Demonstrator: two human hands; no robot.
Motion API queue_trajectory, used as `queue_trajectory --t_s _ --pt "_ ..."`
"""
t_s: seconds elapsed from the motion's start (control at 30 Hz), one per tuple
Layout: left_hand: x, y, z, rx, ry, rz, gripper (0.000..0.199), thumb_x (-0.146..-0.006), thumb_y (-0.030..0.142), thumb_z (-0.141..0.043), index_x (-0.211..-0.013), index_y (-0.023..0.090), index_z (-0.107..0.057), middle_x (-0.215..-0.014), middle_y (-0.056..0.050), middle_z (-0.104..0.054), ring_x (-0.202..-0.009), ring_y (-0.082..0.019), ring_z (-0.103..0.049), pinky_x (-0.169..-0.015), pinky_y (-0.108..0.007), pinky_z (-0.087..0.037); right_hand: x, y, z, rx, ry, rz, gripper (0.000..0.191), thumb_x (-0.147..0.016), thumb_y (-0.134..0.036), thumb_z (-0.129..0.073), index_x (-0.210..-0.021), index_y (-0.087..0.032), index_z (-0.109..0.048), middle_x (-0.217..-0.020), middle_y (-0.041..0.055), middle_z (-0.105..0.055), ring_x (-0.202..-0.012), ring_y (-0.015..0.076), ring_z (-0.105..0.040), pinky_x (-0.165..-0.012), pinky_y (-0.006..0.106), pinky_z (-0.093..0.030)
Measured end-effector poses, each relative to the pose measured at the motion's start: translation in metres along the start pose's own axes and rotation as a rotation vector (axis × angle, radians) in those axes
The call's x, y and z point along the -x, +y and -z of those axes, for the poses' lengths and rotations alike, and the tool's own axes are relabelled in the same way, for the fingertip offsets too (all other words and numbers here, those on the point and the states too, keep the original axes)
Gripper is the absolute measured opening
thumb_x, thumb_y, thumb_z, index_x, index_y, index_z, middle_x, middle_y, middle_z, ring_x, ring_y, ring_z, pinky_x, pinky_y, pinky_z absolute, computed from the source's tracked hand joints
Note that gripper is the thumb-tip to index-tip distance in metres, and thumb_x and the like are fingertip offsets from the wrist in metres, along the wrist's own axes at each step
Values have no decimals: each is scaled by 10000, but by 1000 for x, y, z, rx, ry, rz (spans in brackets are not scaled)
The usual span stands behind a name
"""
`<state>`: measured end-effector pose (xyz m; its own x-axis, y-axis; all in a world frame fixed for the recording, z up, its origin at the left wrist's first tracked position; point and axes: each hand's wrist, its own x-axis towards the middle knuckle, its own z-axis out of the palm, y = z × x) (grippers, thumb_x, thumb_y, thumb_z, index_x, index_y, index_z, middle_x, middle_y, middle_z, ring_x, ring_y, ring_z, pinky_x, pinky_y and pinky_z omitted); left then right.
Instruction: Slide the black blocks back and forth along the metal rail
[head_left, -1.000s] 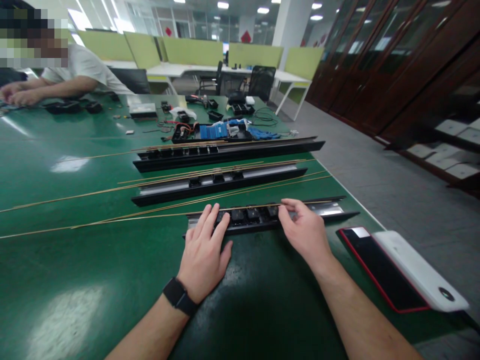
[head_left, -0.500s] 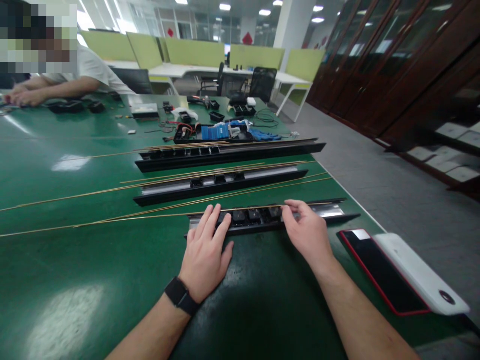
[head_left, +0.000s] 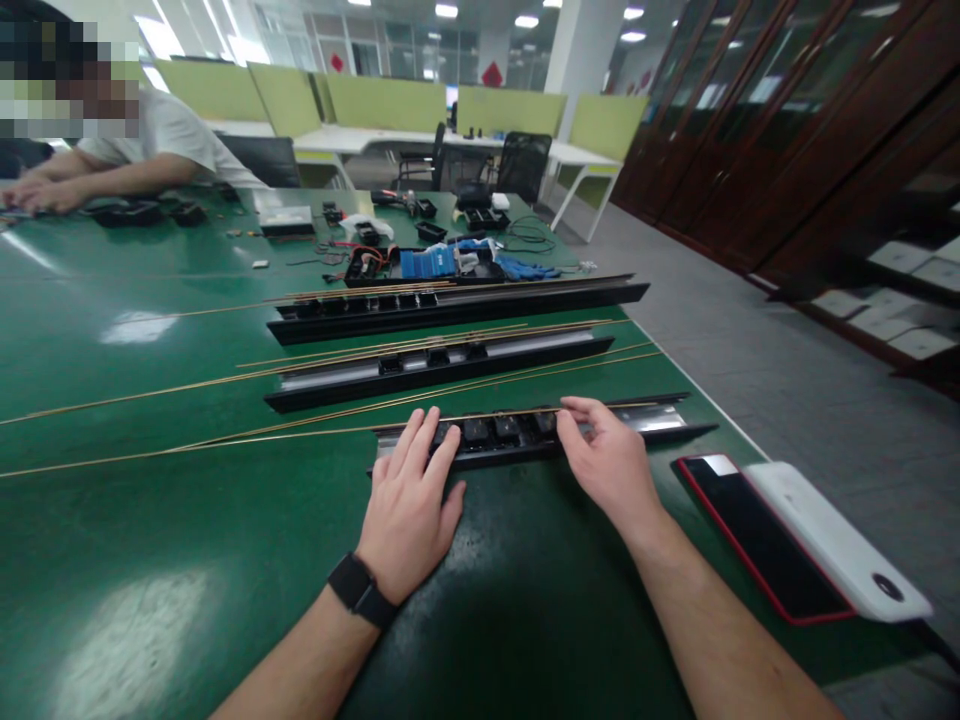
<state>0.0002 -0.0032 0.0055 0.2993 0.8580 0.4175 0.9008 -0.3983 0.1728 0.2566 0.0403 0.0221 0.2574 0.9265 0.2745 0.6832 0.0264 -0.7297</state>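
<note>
My left hand (head_left: 411,490), a black watch on its wrist, lies with fingers stretched over the left part of the nearest black channel (head_left: 517,455). Square black pieces (head_left: 508,428) sit in a row inside this channel, some of them hidden under my fingers. A thin gold-coloured rod (head_left: 300,436) runs from the far left of the table along the channel's back side. At the right of the row, my right hand (head_left: 609,455) pinches this rod between thumb and fingertips. The exact contact is partly covered by the fingers.
Two more black channels (head_left: 517,362) with gold rods lie behind. Farther back are a black tray (head_left: 382,268), blue gloves (head_left: 525,270) and tools. A red-edged phone-like slab (head_left: 765,540) and a white device (head_left: 832,540) lie at right. Another person's hands (head_left: 45,192) rest at far left.
My right hand has shifted slightly left along the channel. My left hand stays in place on it. The whole view has moved a little.
</note>
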Motion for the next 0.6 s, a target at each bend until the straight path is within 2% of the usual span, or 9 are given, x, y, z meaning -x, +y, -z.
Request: queue_trajectory --t_s 0.27,0.6 --pt "0 -1 0 -5 0 -4 557 -989 242 -571 -1535 192 -477 -1695 -159 -378 -1593 -341 -319 -1079 -569 -518 4 -8 1 78 -28 113 518 -868 -522 -716 -1275 -201 -738 -1062 78 -795 -872 247 -735 -862 396 -577" --pt "0 0 0 -6 -9 0 564 -980 242 -580 -1534 190 -491 -1690 -165 -385 -1587 -347 -332 -1065 -572 -530 4 -4 1 151 -28 235 482 -869 -442 -709 -1291 -212 -745 -1060 62 -760 -862 228 -713 -844 386 -576"
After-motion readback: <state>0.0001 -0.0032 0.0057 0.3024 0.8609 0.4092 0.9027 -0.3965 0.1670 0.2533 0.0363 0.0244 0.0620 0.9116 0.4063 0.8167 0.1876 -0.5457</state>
